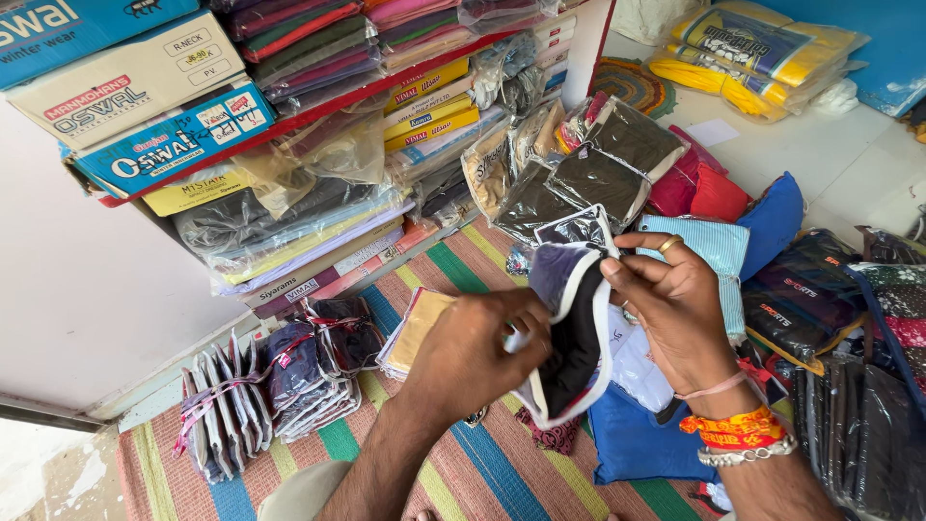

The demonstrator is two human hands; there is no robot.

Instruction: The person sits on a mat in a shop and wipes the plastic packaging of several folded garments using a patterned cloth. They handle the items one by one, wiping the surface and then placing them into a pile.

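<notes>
A dark folded garment (white-edged) is clamped between the left hand and right hand, held above the striped floor mat, near its middle.

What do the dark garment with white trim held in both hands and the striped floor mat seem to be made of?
Dark garment with white trim: soft knitted fabric, probably; it folds limply between the left hand and right hand. Striped floor mat: woven fibre, likely cotton or synthetic, matte, with visible ribbed bands.
</notes>
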